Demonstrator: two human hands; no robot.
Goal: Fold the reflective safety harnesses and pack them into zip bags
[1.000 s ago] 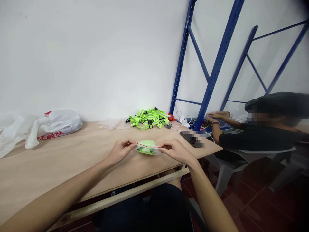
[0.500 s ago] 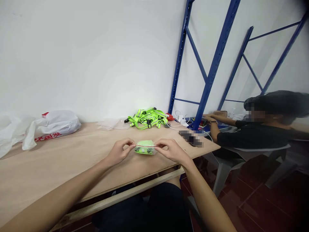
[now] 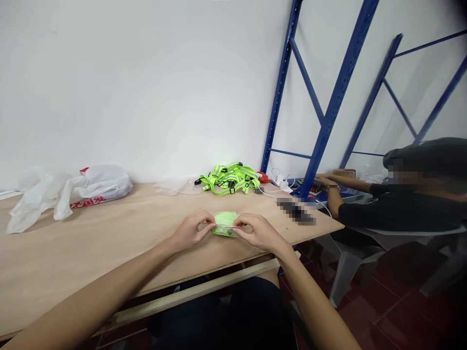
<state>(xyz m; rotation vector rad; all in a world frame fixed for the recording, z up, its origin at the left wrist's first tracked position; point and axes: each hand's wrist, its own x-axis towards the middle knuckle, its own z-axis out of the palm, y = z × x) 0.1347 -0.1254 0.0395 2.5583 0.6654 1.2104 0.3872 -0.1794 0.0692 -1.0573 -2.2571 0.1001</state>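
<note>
A clear zip bag (image 3: 225, 230) with a neon-green strap folded inside lies near the table's front edge. My left hand (image 3: 195, 229) pinches the left end of its red seal line between thumb and fingers. On the other side, my right hand (image 3: 257, 230) pinches the same seal closer to its right end. Behind the bag sits a tangled heap of neon-green reflective straps (image 3: 231, 179) with black buckles, touched by neither hand. Flat clear plastic bags (image 3: 175, 186) lie to the left of that heap.
White plastic shopping bags (image 3: 104, 184) rest at the table's left. A pixelated dark object (image 3: 296, 211) lies near the right edge, by a white power strip (image 3: 281, 183). Blue rack posts (image 3: 332, 112) rise beyond. A co-worker (image 3: 412, 189) sits at the right.
My view has turned slightly left, shifting the scene rightward. My right hand has slid inward along the seal, so the two hands are closer together. Both still pinch the bag.
</note>
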